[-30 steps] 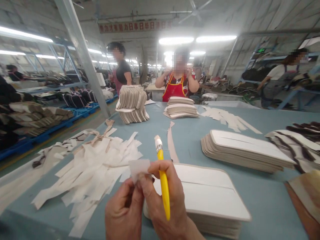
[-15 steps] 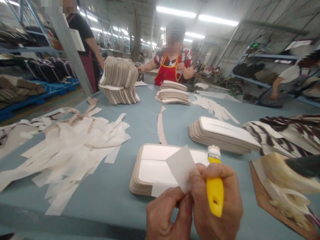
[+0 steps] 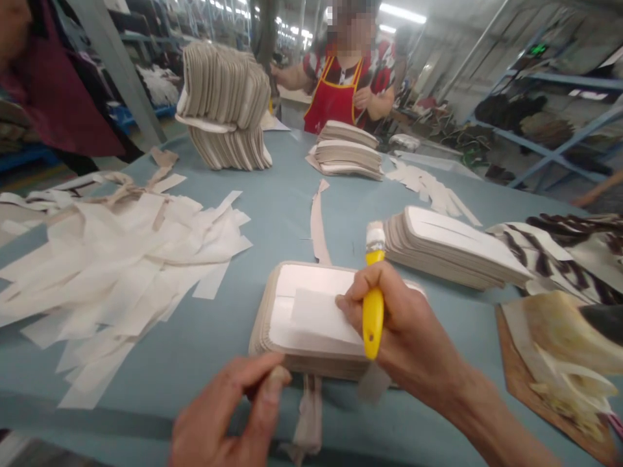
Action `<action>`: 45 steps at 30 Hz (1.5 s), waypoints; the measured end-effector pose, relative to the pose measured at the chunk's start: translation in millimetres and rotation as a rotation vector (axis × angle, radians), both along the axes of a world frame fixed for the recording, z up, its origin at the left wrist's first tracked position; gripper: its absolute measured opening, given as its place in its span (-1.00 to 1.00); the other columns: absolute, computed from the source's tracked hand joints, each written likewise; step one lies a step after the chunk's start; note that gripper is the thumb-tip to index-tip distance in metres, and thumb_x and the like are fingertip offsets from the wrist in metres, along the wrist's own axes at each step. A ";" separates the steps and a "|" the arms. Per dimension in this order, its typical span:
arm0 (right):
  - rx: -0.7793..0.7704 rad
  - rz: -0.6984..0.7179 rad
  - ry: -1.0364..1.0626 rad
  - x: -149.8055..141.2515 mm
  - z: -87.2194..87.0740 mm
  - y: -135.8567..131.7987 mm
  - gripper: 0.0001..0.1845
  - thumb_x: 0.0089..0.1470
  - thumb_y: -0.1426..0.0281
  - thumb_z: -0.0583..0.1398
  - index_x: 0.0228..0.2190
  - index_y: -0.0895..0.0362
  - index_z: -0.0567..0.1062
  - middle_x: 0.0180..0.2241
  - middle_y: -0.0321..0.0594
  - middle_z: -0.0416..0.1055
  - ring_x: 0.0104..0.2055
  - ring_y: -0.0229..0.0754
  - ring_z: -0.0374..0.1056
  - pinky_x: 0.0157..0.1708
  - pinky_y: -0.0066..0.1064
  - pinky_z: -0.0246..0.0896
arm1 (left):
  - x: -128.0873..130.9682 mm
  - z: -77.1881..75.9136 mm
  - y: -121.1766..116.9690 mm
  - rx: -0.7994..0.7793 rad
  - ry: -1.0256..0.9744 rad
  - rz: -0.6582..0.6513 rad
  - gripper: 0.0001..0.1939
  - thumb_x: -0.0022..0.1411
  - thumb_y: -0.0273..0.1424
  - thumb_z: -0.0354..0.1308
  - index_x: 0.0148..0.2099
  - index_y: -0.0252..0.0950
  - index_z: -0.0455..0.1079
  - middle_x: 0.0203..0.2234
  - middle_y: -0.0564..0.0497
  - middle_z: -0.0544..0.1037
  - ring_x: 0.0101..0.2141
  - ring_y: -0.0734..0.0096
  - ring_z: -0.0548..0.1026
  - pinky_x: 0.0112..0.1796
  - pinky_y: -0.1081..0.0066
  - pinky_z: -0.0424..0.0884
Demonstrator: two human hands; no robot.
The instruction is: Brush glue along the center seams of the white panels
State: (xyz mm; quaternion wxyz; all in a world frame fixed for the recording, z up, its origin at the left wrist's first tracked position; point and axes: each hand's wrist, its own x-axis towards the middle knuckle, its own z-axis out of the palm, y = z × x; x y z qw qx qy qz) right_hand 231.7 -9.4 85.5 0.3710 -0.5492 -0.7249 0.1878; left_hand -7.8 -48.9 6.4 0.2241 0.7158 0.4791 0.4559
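Observation:
My right hand (image 3: pixel 389 305) is closed around the yellow handle of a brush (image 3: pixel 373 305), whose white-coated bristles point up and away. Its fingertips also touch a pale strip (image 3: pixel 311 314) lying on the white top of the nearest stack of padded panels (image 3: pixel 287 275). At the stack's near left edge, my left hand (image 3: pixel 238 402) has thumb and forefinger pinched together. What they hold, if anything, is hidden. A blurred pale piece (image 3: pixel 374 384) shows below the stack, under my right hand. Another wrinkled strip (image 3: pixel 309 415) hangs from beneath the stack's front.
Loose white strips (image 3: pixel 131 259) are heaped at left. A second panel stack (image 3: pixel 452 250) lies at right, behind a board with a glue-crusted container (image 3: pixel 555 363). Taller panel piles (image 3: pixel 224 104) stand at the back. A person in a red apron (image 3: pixel 335 91) stands across the table.
The pale strip has gone from raised between both hands to flat on the stack. My left hand has moved left, away from my right. The view has tilted down.

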 end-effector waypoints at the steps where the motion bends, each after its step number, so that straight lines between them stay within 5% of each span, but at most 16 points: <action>1: -0.008 0.027 -0.029 -1.0 -0.8 4.8 -0.81 0.27 0.52 0.19 -0.27 -0.02 0.31 -0.51 -0.52 0.38 -0.60 -0.32 0.24 -0.57 -0.48 0.09 | -6.2 -1.5 6.6 -0.032 0.009 0.110 -0.81 0.49 -0.21 0.22 0.01 -0.05 0.64 -0.32 0.10 0.76 -0.39 0.34 0.72 -0.32 0.51 0.66; 5: -0.037 0.079 -0.141 -7.2 -2.3 20.9 -0.83 0.24 0.49 0.19 -0.26 -0.02 0.30 -0.53 -0.52 0.38 -0.64 -0.32 0.16 -0.58 -0.46 0.03 | -9.1 -10.8 31.0 -0.087 -0.051 0.269 -0.72 0.43 -0.04 0.25 -0.08 -0.08 0.65 -0.28 0.11 0.76 -0.39 0.40 0.68 -0.33 0.54 0.63; 16: -0.146 0.066 -0.291 -21.1 -5.0 41.1 -0.85 0.18 0.48 0.15 -0.28 -0.01 0.29 -0.58 -0.52 0.24 -0.65 -0.29 0.16 -0.56 -0.46 -0.02 | 2.6 -19.5 54.7 -0.154 -0.107 0.174 -0.80 0.48 -0.23 0.18 -0.02 -0.13 0.60 -0.19 0.12 0.70 -0.28 0.51 0.61 -0.21 0.56 0.56; 23: -0.063 0.106 -0.407 -20.1 -4.5 43.3 -0.75 0.13 0.60 0.16 -0.25 0.01 0.28 -0.61 -0.56 0.22 -0.66 -0.29 0.12 -0.57 -0.47 -0.08 | -0.3 -17.5 58.7 -0.156 -0.098 0.135 -0.82 0.50 -0.29 0.16 0.02 -0.11 0.57 -0.16 0.16 0.65 -0.25 0.57 0.57 -0.18 0.58 0.52; 34: -0.097 0.124 -0.423 -17.2 -7.3 47.8 -0.77 0.22 0.55 0.20 -0.25 0.01 0.26 -0.43 -0.40 0.48 -0.53 -0.26 0.30 -0.47 -0.46 0.03 | 1.3 -7.8 76.6 -0.137 -0.091 0.025 -0.82 0.48 -0.33 0.17 0.01 -0.15 0.58 -0.14 0.11 0.62 -0.25 0.56 0.53 -0.20 0.56 0.49; 45: -0.109 0.124 -0.397 -21.3 -9.0 48.0 -0.70 0.19 0.62 0.27 -0.23 0.03 0.30 -0.56 -0.54 0.23 -0.59 -0.29 0.11 -0.51 -0.46 -0.10 | 10.0 -7.2 83.4 -0.132 -0.032 -0.046 -0.86 0.39 -0.37 0.24 -0.10 -0.12 0.64 -0.28 0.11 0.57 -0.39 0.50 0.44 -0.17 0.46 0.53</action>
